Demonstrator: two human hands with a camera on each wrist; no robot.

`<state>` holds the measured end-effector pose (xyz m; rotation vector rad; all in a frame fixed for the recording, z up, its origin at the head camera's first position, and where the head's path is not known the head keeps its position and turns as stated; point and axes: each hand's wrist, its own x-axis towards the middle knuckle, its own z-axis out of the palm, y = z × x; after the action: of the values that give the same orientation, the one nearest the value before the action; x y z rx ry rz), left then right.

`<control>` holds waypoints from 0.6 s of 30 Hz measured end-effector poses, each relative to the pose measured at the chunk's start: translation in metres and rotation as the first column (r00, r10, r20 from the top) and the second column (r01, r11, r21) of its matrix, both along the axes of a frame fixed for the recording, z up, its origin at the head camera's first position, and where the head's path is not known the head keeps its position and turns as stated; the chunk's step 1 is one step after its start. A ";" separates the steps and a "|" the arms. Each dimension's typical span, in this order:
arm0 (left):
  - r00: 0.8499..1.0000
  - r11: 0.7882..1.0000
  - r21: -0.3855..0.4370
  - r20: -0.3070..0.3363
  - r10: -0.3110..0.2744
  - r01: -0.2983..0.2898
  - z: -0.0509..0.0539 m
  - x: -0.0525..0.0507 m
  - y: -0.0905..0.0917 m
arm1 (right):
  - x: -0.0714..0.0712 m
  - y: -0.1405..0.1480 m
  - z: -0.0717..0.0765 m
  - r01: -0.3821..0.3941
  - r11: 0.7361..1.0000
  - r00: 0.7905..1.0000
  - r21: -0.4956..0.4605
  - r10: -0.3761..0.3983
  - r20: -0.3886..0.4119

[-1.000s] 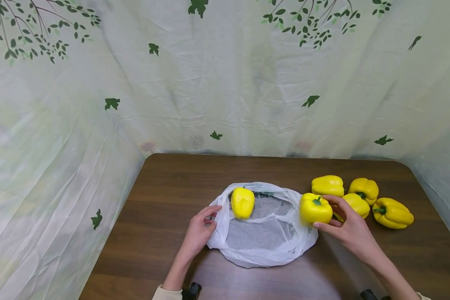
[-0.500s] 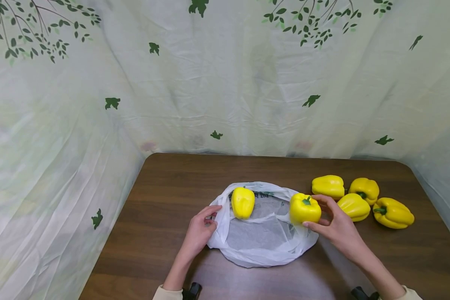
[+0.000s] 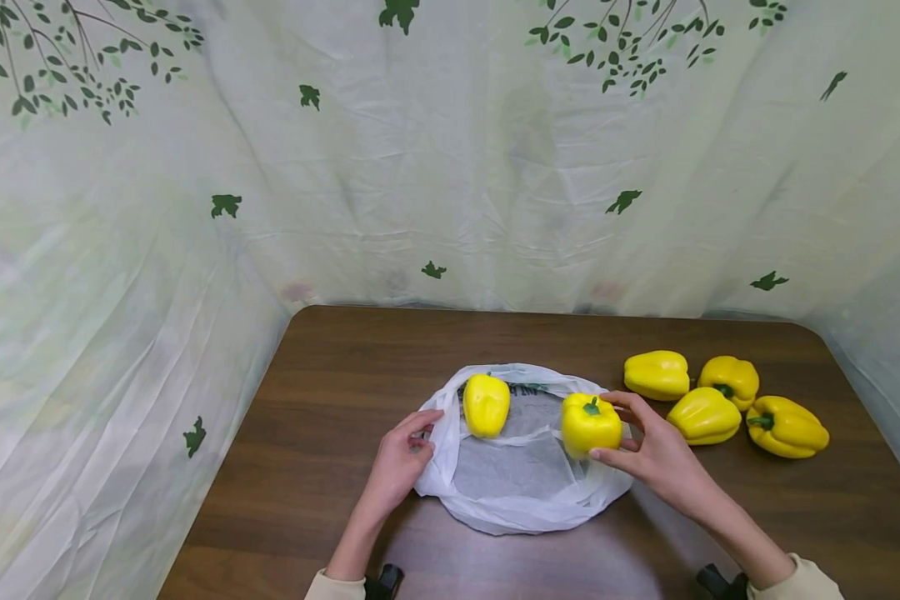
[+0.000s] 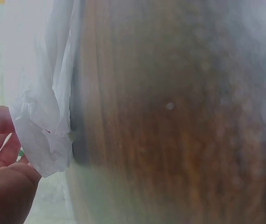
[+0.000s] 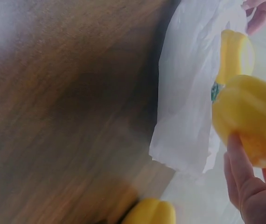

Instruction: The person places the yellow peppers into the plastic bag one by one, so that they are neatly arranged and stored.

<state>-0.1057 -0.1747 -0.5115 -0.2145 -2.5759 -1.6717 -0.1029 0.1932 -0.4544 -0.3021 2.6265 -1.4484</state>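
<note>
A white plastic bag (image 3: 521,517) lies spread with its mouth facing up on the table. One yellow bell pepper (image 3: 486,406) sits inside it at the far left. My left hand (image 3: 397,462) holds the bag's left rim between fingers and thumb; in the left wrist view the white film (image 4: 53,116) bunches at the fingertips. With my right hand (image 3: 663,462) I grip a second yellow bell pepper (image 3: 591,423), stem upward, over the right part of the bag's mouth. In the right wrist view the fingers lie against the underside of that held pepper (image 5: 249,119).
Several more yellow bell peppers (image 3: 705,415) lie grouped right of the bag. The brown wooden table (image 3: 330,367) has its far edge against a pale curtain (image 3: 480,167) printed with leaves, which also hangs at both sides.
My right hand has carried the gripped pepper leftward, from the bag's right rim to over its mouth. The left hand and the pepper inside the bag have stayed where they were.
</note>
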 end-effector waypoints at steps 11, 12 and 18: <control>1.000 0.999 -0.053 0.011 0.006 -0.005 -0.002 0.000 -0.001 | -0.015 -0.006 -0.003 -0.097 0.995 0.995 0.006 0.097 0.006; 1.000 0.999 -0.054 0.012 0.006 -0.006 -0.002 0.000 -0.001 | -0.017 -0.007 -0.003 -0.106 0.994 0.994 0.008 0.106 0.006; 1.000 0.999 -0.054 0.003 0.000 0.000 -0.001 0.001 -0.001 | -0.023 -0.013 -0.005 -0.158 0.987 0.987 0.024 0.158 0.024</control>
<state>-0.1048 -0.1757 -0.5121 -0.2152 -2.6257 -1.6054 -0.1261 0.1803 -0.4591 -0.4771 2.5371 -1.3583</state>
